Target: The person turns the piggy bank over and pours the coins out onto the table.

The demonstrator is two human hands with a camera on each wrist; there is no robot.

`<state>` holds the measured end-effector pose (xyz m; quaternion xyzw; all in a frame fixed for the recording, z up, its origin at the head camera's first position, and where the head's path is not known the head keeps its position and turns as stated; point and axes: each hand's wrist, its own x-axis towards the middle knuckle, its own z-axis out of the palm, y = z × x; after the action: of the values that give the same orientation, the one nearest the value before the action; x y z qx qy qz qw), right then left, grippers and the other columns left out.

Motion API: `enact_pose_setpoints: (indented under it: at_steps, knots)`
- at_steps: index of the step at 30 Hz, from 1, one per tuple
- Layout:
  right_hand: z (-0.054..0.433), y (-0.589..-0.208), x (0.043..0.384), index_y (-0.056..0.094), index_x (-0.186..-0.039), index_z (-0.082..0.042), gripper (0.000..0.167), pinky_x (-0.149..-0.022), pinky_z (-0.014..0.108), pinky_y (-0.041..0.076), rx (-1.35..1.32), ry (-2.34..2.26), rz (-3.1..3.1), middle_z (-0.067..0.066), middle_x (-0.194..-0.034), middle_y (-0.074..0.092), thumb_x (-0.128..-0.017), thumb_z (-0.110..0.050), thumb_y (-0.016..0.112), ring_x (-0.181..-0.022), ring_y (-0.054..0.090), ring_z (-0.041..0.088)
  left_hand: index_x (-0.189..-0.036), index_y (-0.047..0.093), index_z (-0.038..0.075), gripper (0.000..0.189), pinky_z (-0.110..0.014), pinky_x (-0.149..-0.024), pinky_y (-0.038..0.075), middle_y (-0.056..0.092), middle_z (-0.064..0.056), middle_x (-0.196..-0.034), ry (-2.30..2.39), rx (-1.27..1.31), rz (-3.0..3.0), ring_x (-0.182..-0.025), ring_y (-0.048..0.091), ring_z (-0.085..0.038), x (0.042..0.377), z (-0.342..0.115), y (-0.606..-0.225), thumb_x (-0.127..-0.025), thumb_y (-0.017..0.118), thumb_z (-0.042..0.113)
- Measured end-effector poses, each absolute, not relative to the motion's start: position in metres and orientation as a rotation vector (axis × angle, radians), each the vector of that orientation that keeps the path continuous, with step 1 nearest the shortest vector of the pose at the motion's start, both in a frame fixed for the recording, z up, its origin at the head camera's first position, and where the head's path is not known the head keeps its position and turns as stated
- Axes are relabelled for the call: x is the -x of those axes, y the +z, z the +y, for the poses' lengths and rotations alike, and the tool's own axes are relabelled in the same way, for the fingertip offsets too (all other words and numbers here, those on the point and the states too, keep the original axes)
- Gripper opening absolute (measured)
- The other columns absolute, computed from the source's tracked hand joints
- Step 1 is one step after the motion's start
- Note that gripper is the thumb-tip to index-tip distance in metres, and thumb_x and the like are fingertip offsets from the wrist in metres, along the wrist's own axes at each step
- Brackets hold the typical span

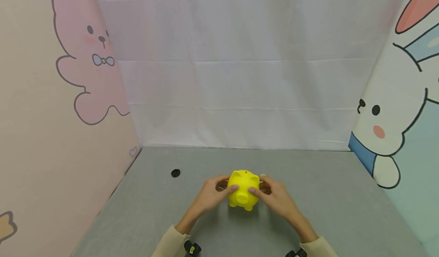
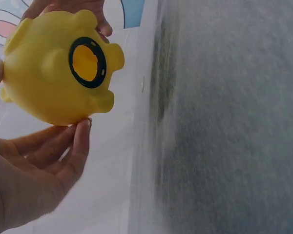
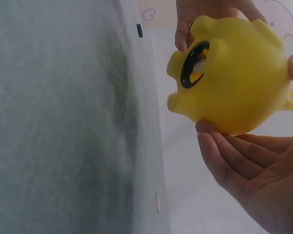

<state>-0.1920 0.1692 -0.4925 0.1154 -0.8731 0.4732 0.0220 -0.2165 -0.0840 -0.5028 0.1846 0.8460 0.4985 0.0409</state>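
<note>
A yellow piggy bank [image 1: 242,190] is held up off the grey tabletop between both hands, its snout toward me. My left hand [image 1: 213,193] grips its left side, thumb on the front and fingers around behind. From the other side my right hand [image 1: 277,196] grips it the same way. Its underside shows a round hole with a black rim [image 2: 72,61] in the left wrist view. Through that hole something pale shows inside in the right wrist view. A black round plug [image 1: 175,173] lies on the table, back and left of the hands.
The grey tabletop [image 1: 144,211] meets a white cloth backdrop [image 1: 240,77] at its far edge. Side walls with cartoon animals stand left and right. A small flat disc [image 3: 157,203] lies on the table near the right hand.
</note>
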Motion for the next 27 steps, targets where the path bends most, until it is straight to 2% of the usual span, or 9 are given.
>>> enact_pose_setpoints:
  at_steps: [2, 5, 7, 10, 13, 15, 20, 24, 27]
  knots:
    - [0.167, -0.492, 0.194, 0.069, -0.130, -0.007, 0.051, -0.076, 0.031, 0.065, -0.288, 1.503, -2.744, 0.009, -0.108, 0.081, -0.099, -0.048, 0.071, -0.087, 0.077, 0.018, -0.131, 0.072, 0.014, 0.062, -0.035, -0.084, 0.063, 0.078, -0.005, -0.118, 1.517, -0.463, 2.589, -0.098, 0.073, -0.014, 0.217, -0.082, -0.503, -0.097, 0.065, 0.065]
    - [0.165, -0.491, 0.195, 0.073, -0.116, -0.008, 0.043, -0.067, 0.031, 0.063, -0.277, 1.543, -2.760, 0.004, -0.095, 0.080, -0.102, -0.048, 0.065, -0.074, 0.074, 0.020, -0.121, 0.076, 0.010, 0.064, -0.032, -0.077, 0.062, 0.079, -0.007, -0.112, 1.540, -0.378, 2.561, -0.090, 0.073, -0.016, 0.218, -0.079, -0.503, -0.096, 0.063, 0.068]
    - [0.165, -0.490, 0.196, 0.074, -0.111, -0.007, 0.044, -0.063, 0.035, 0.063, -0.274, 1.562, -2.764, 0.004, -0.090, 0.078, -0.103, -0.048, 0.063, -0.069, 0.072, 0.022, -0.116, 0.078, 0.008, 0.066, -0.031, -0.074, 0.061, 0.079, -0.008, -0.110, 1.549, -0.341, 2.545, -0.085, 0.072, -0.018, 0.218, -0.078, -0.503, -0.096, 0.062, 0.069]
    - [0.165, -0.488, 0.196, 0.075, -0.110, -0.005, 0.047, -0.063, 0.037, 0.064, -0.270, 1.572, -2.776, 0.004, -0.088, 0.076, -0.104, -0.049, 0.061, -0.066, 0.070, 0.021, -0.114, 0.079, 0.006, 0.069, -0.035, -0.073, 0.063, 0.079, -0.008, -0.108, 1.551, -0.316, 2.522, -0.079, 0.071, -0.019, 0.218, -0.077, -0.503, -0.095, 0.062, 0.070]
    - [0.166, -0.488, 0.196, 0.074, -0.114, -0.003, 0.050, -0.065, 0.038, 0.064, -0.274, 1.576, -2.795, 0.006, -0.092, 0.078, -0.104, -0.050, 0.061, -0.068, 0.070, 0.018, -0.115, 0.078, 0.005, 0.070, -0.041, -0.075, 0.065, 0.079, -0.009, -0.106, 1.547, -0.322, 2.487, -0.076, 0.071, -0.019, 0.218, -0.079, -0.501, -0.094, 0.064, 0.070]
    - [0.168, -0.488, 0.196, 0.073, -0.121, -0.002, 0.051, -0.068, 0.037, 0.065, -0.290, 1.583, -2.806, 0.009, -0.099, 0.079, -0.103, -0.048, 0.064, -0.074, 0.072, 0.018, -0.120, 0.076, 0.004, 0.069, -0.045, -0.078, 0.066, 0.080, -0.010, -0.109, 1.551, -0.348, 2.449, -0.080, 0.073, -0.019, 0.218, -0.081, -0.500, -0.093, 0.068, 0.067]
    - [0.175, -0.491, 0.195, 0.062, -0.142, -0.004, 0.064, -0.082, 0.038, 0.067, -0.419, 1.544, -2.776, 0.017, -0.124, 0.076, -0.094, -0.042, 0.079, -0.100, 0.077, 0.024, -0.142, 0.063, 0.001, 0.076, -0.045, -0.092, 0.065, 0.076, -0.014, -0.127, 1.545, -0.489, 2.378, -0.106, 0.076, -0.024, 0.221, -0.088, -0.500, -0.088, 0.084, 0.050]
    - [0.179, -0.493, 0.197, 0.057, -0.146, -0.006, 0.076, -0.089, 0.046, 0.066, -0.619, 1.487, -2.712, 0.019, -0.137, 0.070, -0.085, -0.038, 0.089, -0.112, 0.074, 0.032, -0.151, 0.055, 0.004, 0.086, -0.043, -0.101, 0.062, 0.067, -0.014, -0.145, 1.553, -0.613, 2.337, -0.122, 0.072, -0.029, 0.221, -0.090, -0.502, -0.081, 0.093, 0.038]
    - [0.180, -0.494, 0.199, 0.056, -0.148, -0.007, 0.082, -0.092, 0.047, 0.065, -0.692, 1.448, -2.686, 0.018, -0.140, 0.068, -0.081, -0.039, 0.092, -0.115, 0.072, 0.033, -0.154, 0.052, 0.006, 0.091, -0.044, -0.106, 0.060, 0.060, -0.014, -0.153, 1.583, -0.652, 2.332, -0.133, 0.066, -0.032, 0.221, -0.088, -0.503, -0.078, 0.095, 0.034]
